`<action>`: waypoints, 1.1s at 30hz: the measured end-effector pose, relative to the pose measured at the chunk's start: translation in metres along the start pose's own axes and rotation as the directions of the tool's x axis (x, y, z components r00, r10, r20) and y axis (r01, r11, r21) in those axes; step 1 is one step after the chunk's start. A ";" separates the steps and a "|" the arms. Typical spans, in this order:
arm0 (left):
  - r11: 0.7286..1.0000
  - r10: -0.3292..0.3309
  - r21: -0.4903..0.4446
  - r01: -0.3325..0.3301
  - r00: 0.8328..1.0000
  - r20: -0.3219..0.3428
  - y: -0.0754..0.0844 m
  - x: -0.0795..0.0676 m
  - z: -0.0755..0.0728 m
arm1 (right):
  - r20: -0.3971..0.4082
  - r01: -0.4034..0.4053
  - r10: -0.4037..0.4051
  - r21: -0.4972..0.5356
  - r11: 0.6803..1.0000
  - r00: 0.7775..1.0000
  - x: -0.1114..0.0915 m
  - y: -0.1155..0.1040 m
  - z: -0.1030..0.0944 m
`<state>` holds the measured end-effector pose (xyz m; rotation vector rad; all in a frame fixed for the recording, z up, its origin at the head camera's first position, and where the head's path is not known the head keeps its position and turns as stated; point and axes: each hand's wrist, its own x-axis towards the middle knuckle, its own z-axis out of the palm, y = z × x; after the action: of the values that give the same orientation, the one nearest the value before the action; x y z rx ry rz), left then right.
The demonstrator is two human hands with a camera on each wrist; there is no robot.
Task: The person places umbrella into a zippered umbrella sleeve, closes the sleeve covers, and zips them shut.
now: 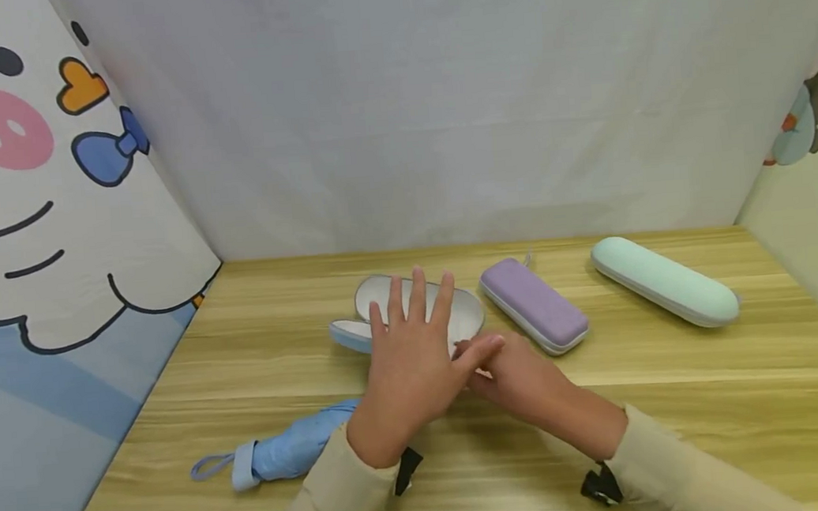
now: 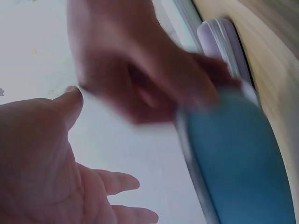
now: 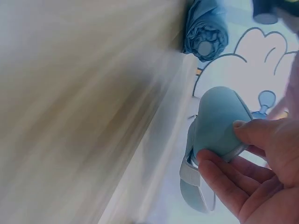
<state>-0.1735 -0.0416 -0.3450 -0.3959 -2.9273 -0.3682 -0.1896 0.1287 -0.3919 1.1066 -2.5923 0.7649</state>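
Right grip point(image 1: 520, 374) — blue case point(image 3: 217, 123) edge; umbrella point(image 1: 297, 445) apart

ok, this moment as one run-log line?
right hand: grips open blue case | left hand: spread, holds nothing | purple case: closed | mint case: closed | umbrella: furled, on table

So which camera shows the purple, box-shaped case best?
The head view: the purple, box-shaped case shows there whole, nothing covering it. The left wrist view catches only part, with the right hand in front; the right wrist view shows none of it.
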 end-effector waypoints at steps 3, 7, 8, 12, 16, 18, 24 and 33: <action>1.000 -0.006 0.015 0.006 1.000 0.002 0.002 0.000 0.001 | -0.045 0.013 -0.010 0.065 0.998 0.999 -0.025 0.004 -0.015; 1.000 -0.012 0.027 0.012 1.000 0.000 0.003 -0.001 0.001 | -0.100 0.081 -0.072 0.093 0.992 0.992 -0.064 0.011 -0.030; 1.000 -0.013 0.024 0.013 1.000 0.001 0.003 -0.001 0.001 | -0.105 0.091 -0.081 0.089 0.992 0.991 -0.074 0.013 -0.032; 1.000 -0.022 0.002 0.022 1.000 0.015 0.002 0.000 0.002 | -0.081 0.104 -0.097 0.084 0.991 0.992 -0.111 0.021 -0.037; 0.999 -0.031 -0.009 0.032 0.999 0.038 0.002 0.000 0.001 | -0.034 0.158 -0.155 0.099 0.983 0.987 -0.140 0.032 -0.041; 0.999 -0.033 -0.009 0.033 0.998 0.046 0.003 0.000 0.001 | -0.011 0.186 -0.185 0.092 0.978 0.983 -0.151 0.039 -0.042; 0.999 -0.032 -0.022 0.034 0.997 0.069 0.001 0.000 0.000 | -0.024 0.236 -0.235 0.046 0.971 0.972 -0.174 0.053 -0.048; 0.998 -0.055 -0.027 0.059 0.991 0.121 -0.014 -0.008 0.001 | -0.071 0.231 -0.224 0.107 0.967 0.972 -0.184 0.058 -0.046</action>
<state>-0.1696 -0.0565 -0.3503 -0.3508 -3.0589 -0.4106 -0.1037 0.2989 -0.4469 1.3644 -2.3452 0.8847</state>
